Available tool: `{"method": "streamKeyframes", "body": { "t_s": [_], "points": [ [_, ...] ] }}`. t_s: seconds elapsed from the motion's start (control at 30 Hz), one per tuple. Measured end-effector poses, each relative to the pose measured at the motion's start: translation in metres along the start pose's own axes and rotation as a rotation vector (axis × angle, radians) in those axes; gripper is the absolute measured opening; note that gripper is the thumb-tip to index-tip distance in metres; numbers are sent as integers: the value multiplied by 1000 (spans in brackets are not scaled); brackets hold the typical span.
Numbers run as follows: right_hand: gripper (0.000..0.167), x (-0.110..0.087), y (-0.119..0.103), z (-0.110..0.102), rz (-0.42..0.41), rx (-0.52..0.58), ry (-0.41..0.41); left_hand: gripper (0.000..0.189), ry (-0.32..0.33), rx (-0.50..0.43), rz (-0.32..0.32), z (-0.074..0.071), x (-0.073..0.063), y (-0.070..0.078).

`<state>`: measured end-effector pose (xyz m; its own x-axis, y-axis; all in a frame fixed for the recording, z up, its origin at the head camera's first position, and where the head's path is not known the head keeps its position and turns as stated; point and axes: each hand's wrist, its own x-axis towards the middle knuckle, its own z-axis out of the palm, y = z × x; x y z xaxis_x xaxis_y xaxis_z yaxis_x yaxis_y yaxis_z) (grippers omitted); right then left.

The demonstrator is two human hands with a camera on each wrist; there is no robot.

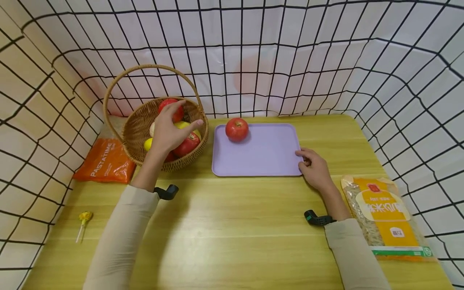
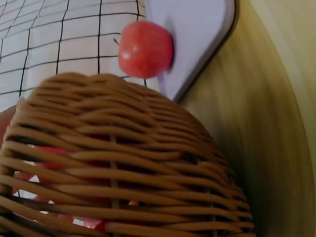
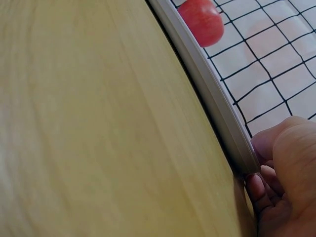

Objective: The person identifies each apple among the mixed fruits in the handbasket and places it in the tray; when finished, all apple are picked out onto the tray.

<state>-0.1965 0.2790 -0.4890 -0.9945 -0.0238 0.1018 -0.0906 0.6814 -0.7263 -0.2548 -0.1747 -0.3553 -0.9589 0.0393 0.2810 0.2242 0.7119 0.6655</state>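
My left hand (image 1: 168, 129) is over the wicker basket (image 1: 135, 139), thumb spread apart from the fingers, which lie against or just above a red tomato (image 1: 177, 114). Another red, tomato-like fruit (image 1: 187, 145), yellow fruit and a pale item share the basket, partly hidden by the hand. In the left wrist view, the basket's woven side (image 2: 123, 163) blocks most of that hand. A tomato (image 1: 237, 129) rests on the lilac tray (image 1: 262, 155), near its back left corner. At the tray's right edge, my right hand (image 1: 314, 168) pinches the rim between thumb and curled fingers.
An orange pasta bag (image 1: 105, 161) lies left of the basket, partly behind it. Nearer the front left is a yellow lollipop (image 1: 85, 217). A yellow-labelled clear packet (image 1: 384, 213) lies beside my right forearm. Black-grid white cloth walls (image 1: 250, 60) border the wooden table (image 1: 232, 229).
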Motion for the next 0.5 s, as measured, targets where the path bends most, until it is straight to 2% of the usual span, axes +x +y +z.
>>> {"method": "streamKeyframes", "body": {
  "t_s": [0.17, 0.5],
  "points": [
    [42, -1, -1, 1, -9, 10, 1, 86, 4, 38, -41, -4, 4, -6],
    [42, 0, 3, 1, -14, 9, 9, 84, -25, 26, -75, -9, 15, -12]
  ]
}}
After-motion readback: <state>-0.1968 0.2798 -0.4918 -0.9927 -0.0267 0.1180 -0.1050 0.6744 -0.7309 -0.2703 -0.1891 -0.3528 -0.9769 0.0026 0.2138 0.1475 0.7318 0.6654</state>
